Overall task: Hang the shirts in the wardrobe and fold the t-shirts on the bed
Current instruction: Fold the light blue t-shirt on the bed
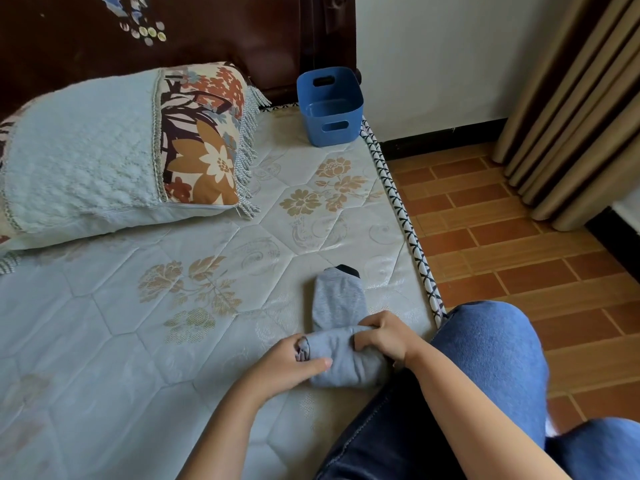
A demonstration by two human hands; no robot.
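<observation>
Bed point(145, 348) fills the frame; at lower centre the left hand point(289, 367) and right hand point(386, 336) both grip a rolled grey cloth point(349, 367), fingers curled.

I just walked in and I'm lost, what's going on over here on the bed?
A person in jeans sits at the edge of the bed and works on a grey garment with both hands. The left hand and right hand grip the near part, which is bunched into a roll, while the far end lies flat on the mattress. A blue basket stands near the headboard, beside a pillow.
</observation>
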